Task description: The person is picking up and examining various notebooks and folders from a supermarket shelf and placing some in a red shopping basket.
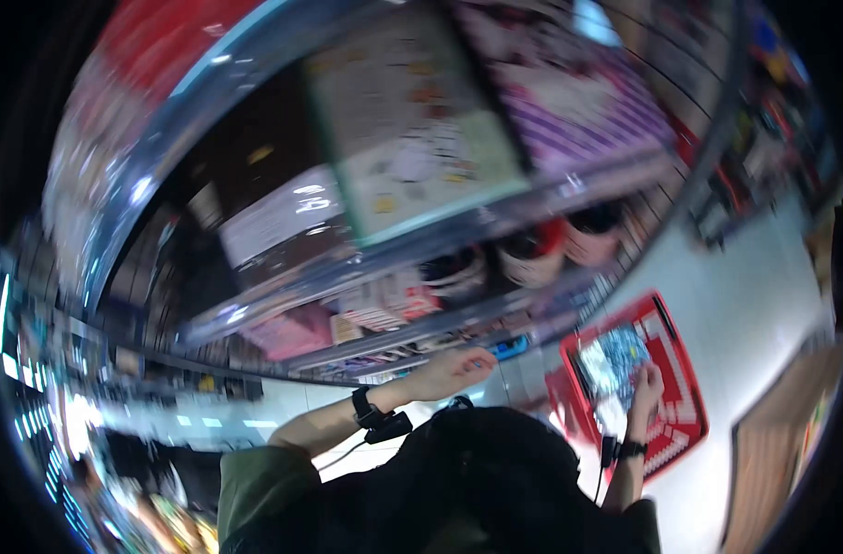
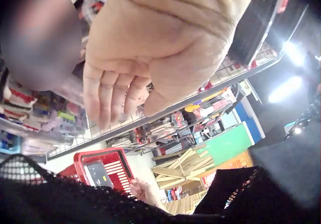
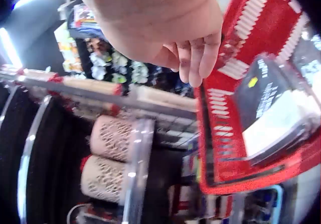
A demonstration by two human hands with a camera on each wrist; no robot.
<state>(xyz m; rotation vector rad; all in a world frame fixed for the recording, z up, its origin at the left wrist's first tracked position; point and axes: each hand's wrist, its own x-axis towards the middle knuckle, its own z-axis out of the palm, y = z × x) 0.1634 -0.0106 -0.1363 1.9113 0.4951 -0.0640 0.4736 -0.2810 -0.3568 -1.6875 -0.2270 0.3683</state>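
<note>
Red plastic shopping basket (image 1: 676,369) by the person's right grip (image 3: 173,28), fingers loosely bent, seemingly empty; left grip (image 2: 155,48) relaxed, empty. Basket probably stiff, loaded moderately; grasp rim, contents may slide.

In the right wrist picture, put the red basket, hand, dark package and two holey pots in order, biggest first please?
1. Red basket
2. Right hand, enlarged by being near the camera
3. Dark package
4. Upper holey pot and lower holey pot, too alike to rank
</note>
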